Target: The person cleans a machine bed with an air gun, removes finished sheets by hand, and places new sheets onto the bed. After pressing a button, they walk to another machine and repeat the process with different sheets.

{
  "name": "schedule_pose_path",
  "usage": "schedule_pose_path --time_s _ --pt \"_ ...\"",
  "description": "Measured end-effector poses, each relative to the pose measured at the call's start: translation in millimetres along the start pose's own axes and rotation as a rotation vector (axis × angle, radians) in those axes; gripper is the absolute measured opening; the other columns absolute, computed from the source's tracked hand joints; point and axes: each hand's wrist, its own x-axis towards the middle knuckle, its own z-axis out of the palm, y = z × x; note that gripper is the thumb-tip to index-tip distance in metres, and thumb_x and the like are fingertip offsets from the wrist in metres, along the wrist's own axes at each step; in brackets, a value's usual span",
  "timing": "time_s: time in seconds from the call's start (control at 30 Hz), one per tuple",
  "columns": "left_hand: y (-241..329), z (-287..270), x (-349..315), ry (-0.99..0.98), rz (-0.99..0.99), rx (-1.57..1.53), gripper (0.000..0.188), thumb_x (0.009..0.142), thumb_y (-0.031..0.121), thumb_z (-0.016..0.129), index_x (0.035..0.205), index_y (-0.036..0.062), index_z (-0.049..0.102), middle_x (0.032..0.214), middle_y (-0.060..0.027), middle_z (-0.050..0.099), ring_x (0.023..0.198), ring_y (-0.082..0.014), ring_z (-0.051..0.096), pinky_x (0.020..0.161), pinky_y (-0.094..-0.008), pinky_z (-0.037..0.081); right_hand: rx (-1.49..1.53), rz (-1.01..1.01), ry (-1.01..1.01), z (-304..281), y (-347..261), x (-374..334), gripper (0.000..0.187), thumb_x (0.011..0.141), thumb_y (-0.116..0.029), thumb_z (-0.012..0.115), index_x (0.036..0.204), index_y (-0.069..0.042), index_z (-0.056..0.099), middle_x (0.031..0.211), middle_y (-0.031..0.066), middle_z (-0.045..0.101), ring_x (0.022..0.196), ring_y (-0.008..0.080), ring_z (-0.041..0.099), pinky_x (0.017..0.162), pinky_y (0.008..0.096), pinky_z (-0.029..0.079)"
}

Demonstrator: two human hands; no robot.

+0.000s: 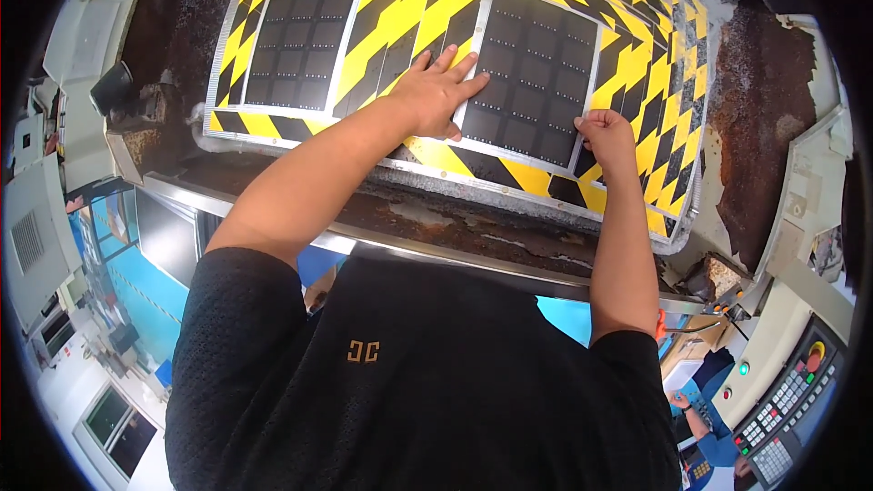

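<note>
My left hand (435, 98) lies spread on a board covered in yellow-and-black striped tape (386, 36). Its fingertips reach the left edge of a dark panel with a grid of squares and rows of small pale dots (527, 73). At that panel's right edge, my right hand (607, 141) is closed in a pinch; anything between its fingertips is too small to make out. A second, similar dark gridded panel (305, 41) sits to the left, framed by a pale border.
Rusty, stained metal (764, 109) surrounds the board inside a machine. A metal ledge (364, 245) runs between it and me. At lower right stands a control panel with keys and a red knob (791, 400); another person's arm (696, 420) shows beside it.
</note>
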Motion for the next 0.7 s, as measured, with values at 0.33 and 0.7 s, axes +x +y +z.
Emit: schedule_pose_path --time_s 0.33,0.7 --pt "2 6 7 0.029 0.021 0.033 0.098 0.072 0.034 0.081 0.153 0.0221 0.029 0.162 -0.0107 0.019 0.149 -0.0355 0.015 0.119 -0.0537 0.019 -0.349 -0.198 0.136 -18 -23 -33 0.042 0.086 -0.022 0.075 0.115 0.006 0.062 0.088 0.005 0.066 0.079 0.0136 0.062 0.07 0.0292 0.05" --pt "6 2 8 -0.031 -0.018 0.052 0.095 0.076 0.031 0.077 0.155 0.0267 0.024 0.163 -0.0076 0.015 0.151 -0.0314 0.011 0.121 -0.0501 0.017 0.21 -0.519 0.639 -214 -9 -211 0.042 0.099 -0.02 0.053 0.132 0.006 0.053 0.121 0.019 0.063 0.112 0.0239 0.061 0.099 0.0342 0.047"
